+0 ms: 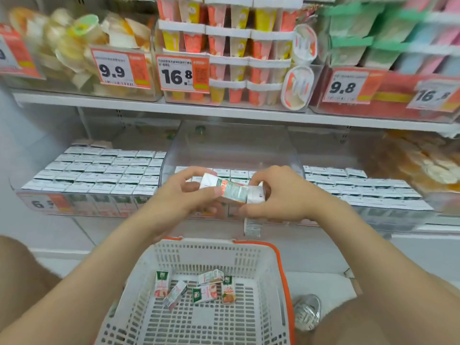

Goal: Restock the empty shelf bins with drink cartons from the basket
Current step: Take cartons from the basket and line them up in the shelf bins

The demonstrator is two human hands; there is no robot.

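At the centre of the frame we hold small white-and-green paper drink cartons (232, 193). Our left hand (189, 192) curls round one end and our right hand (281, 197) pinches the other. We should stand each upright, flush against the rows in the clear plastic shelf bin (234, 145) behind. More cartons lie in the white slatted plastic basket (249, 260) at lower centre.

A white and green carton (231, 192) with a red label lies sideways, gripped at its ends by the left hand (184, 195) and right hand (281, 195), above the front of the clear middle bin (231, 145). That bin holds cartons only along its front. Five loose cartons (204, 293) lie scattered in the white, orange-rimmed basket (281, 270) below.
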